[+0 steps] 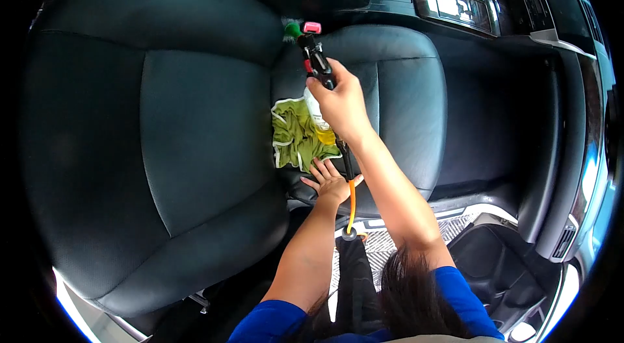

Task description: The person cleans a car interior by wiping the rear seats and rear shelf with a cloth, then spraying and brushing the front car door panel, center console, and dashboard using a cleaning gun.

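My right hand (341, 99) is wrapped round a black spray gun (316, 60) with red parts and a green brush-like tip (293, 30), which points at the crease between seat cushion and backrest. A bottle of yellow liquid (325, 135) hangs under the gun, partly hidden by my wrist. An orange hose (352, 206) runs down from it. My left hand (331, 186) rests on the near edge of the seat with fingers spread, its fingertips at the lower edge of a crumpled green cloth (296, 135) with white trim.
The black backrest (195, 109) fills the left and the seat cushion (409, 102) lies right of my hand. A red seat-belt buckle (312, 28) stands beside the spray tip. The centre console (455, 8) is at the top right, a patterned door sill (383, 262) below.
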Motion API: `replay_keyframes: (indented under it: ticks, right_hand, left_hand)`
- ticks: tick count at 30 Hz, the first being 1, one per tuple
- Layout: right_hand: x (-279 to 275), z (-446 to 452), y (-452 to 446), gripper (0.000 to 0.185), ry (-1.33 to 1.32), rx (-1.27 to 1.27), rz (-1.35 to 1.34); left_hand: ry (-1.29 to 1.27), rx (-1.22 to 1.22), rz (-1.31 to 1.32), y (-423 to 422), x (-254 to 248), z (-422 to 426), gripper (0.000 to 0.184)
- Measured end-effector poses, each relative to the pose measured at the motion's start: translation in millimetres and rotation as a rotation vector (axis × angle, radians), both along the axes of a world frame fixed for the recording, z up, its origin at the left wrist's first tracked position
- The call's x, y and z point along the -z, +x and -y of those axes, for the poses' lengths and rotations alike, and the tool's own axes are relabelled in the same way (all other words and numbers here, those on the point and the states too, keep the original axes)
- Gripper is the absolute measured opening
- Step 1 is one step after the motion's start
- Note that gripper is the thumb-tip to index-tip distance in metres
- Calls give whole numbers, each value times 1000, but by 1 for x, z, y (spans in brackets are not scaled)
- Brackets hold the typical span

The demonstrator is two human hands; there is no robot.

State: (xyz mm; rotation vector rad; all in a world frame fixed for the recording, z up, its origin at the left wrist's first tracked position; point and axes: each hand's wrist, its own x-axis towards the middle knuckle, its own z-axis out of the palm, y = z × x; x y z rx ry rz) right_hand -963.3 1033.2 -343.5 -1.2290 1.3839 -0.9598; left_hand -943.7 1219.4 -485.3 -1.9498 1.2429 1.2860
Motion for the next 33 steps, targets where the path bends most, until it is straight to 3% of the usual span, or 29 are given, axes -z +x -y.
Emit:
replay_keyframes:
  ticks: [7,12,14,19,23,28,30,33]
  right_hand:
    - [-45,-22,-41,22,135,76,145]
    - [-21,4,-58,25,155,168,34]
    - [-18,17,-57,25,174,34,27]
    - [-14,38,-71,8,396,72,376]
    - [-19,37,-103,8,456,-4,419]
    - [6,43,-127,17,492,-19,680]
    - [-10,24,-120,17,425,13,618]
    - [-27,13,-115,17,371,-137,645]
  left_hand:
    - [-32,-10,16,-1,0,-3,123]
    - [-15,-27,-1,-1,-10,5,123]
    - [-15,-28,-8,-1,-13,4,124]
    - [8,-9,31,-3,-11,6,122]
    - [-17,-16,41,-3,-9,4,122]
    - [-55,-4,44,-4,3,-5,130]
    - [-75,-7,64,-5,5,-8,131]
    - [-91,-17,90,-7,4,-8,132]
